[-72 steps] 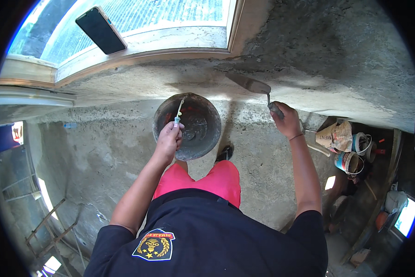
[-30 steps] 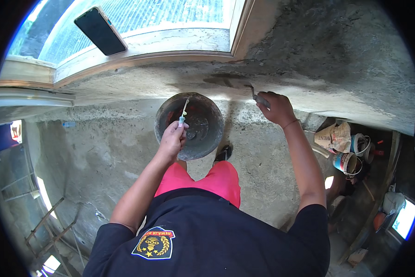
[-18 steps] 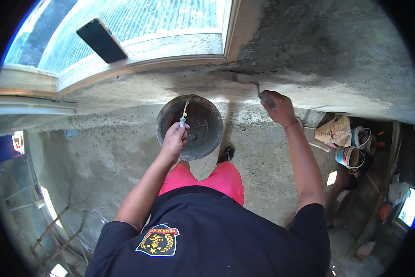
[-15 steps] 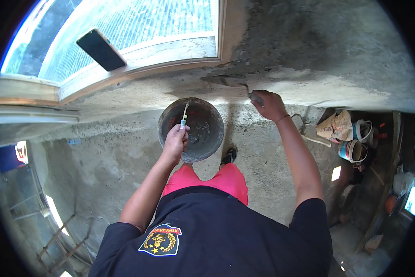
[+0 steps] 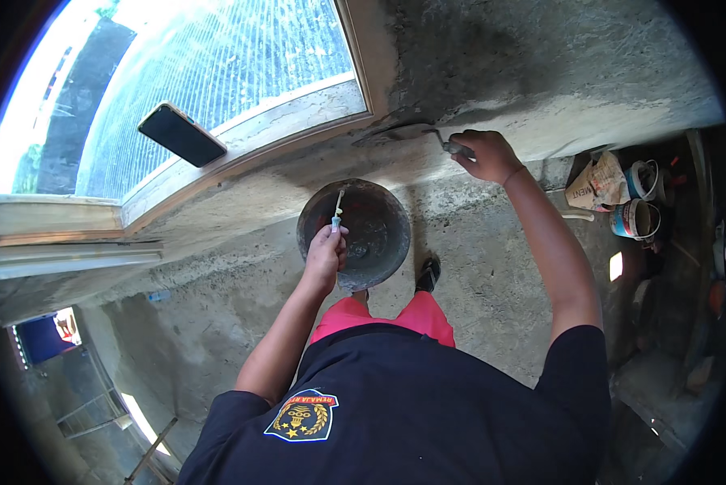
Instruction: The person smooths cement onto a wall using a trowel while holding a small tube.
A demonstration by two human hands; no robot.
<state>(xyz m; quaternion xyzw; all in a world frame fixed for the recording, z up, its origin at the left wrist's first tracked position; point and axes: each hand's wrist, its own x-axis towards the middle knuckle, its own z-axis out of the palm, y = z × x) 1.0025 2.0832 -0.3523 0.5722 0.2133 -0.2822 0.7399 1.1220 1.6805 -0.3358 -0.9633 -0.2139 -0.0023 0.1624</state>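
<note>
My right hand (image 5: 488,155) is closed around the handle of a trowel (image 5: 405,132). Its dark pointed blade lies along the plastered wall (image 5: 525,133), just right of the window frame's lower corner. Closer to my body, my left hand (image 5: 325,257) grips a thin tool with a pale blue section and a light narrow shaft (image 5: 337,212); its exact kind does not show. That hand is above the near left part of a round dark basin (image 5: 394,242). Some wet-looking grey material covers the basin's bottom.
A phone (image 5: 182,134) rests at the window ledge (image 5: 298,109). On the right, paint pails (image 5: 628,220) and a torn paper sack (image 5: 599,184) stand by the wall. My sandalled foot (image 5: 428,275) is beside the basin on the concrete floor (image 5: 492,283).
The whole view has turned and shifted slightly. My right hand keeps the trowel at the wall near the window corner, and my left hand stays over the basin with its thin tool.
</note>
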